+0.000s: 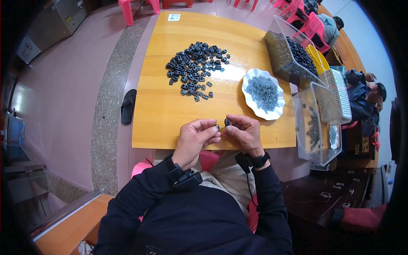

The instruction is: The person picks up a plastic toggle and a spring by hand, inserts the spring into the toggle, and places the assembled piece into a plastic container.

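Black-sleeved forearms (pixel 142 191) are lying nearest. Just near-left of the white scalloped dish (pixel 272 115), left hand (pixel 195 138) is pinching a tiny dark bit (pixel 217 126) (can't tell what), right hand (pixel 246 134) a black plastic-looking oval piece (pixel 227 122), probably so nothing's slipping from those closed-up fingers (pixel 238 119).

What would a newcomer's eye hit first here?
Probably the heap of black parts on the wooden table, left of centre. Then the white scalloped dish of grey pieces at the table's right. At the near edge, the left hand pinches a small item and the right hand a black part.
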The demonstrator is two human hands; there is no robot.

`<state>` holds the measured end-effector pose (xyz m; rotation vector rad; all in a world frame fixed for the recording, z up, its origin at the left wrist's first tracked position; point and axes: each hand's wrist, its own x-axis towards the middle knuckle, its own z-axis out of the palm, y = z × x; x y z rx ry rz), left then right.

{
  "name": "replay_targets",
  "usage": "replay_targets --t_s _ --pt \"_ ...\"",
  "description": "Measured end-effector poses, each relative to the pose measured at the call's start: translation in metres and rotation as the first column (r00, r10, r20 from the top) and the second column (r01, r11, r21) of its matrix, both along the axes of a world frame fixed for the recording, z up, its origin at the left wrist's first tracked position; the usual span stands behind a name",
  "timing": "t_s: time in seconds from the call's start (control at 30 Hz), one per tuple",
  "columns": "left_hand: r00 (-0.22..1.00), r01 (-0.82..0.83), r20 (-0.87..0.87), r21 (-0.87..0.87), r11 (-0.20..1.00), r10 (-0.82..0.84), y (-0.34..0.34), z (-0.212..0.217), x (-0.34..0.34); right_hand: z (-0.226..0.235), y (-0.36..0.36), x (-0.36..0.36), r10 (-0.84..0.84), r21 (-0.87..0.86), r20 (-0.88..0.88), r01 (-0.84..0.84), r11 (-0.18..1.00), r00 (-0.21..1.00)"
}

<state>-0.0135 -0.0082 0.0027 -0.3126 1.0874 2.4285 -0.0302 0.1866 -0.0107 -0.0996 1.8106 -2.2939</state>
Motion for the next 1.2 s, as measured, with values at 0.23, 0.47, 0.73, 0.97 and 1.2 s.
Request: replay_targets --t_s 0.23,0.47,0.73,0.97,1.2 --pt "1.000 -0.029 0.006 -0.008 1.000 0.029 0.0008 -0.0010 -0.0004 0.0014 0.0015 -0.0002 0.060 0.054 -0.007 -0.059 0.997 0.998" --pt "0.999 -0.036 -0.009 -0.021 0.999 0.036 0.0023 -0.0038 0.0008 0.0020 0.0012 -0.0002 0.067 0.095 -0.040 -0.063 0.993 0.997" --pt "0.999 -0.040 -0.017 -0.032 0.999 0.040 0.0035 -0.0036 0.0014 0.0019 0.0013 0.0001 0.096 0.112 -0.031 -0.092 0.989 0.995" --pt "0.999 -0.034 -0.025 -0.035 0.999 0.033 0.0039 -0.0042 0.0018 0.0038 0.0008 0.0002 0.119 0.145 -0.018 -0.116 0.983 0.993" --pt "0.999 -0.026 -0.022 -0.042 0.999 0.025 0.0057 -0.0041 0.0020 0.0033 0.0033 -0.0006 0.141 0.225 -0.038 -0.129 0.966 0.989"
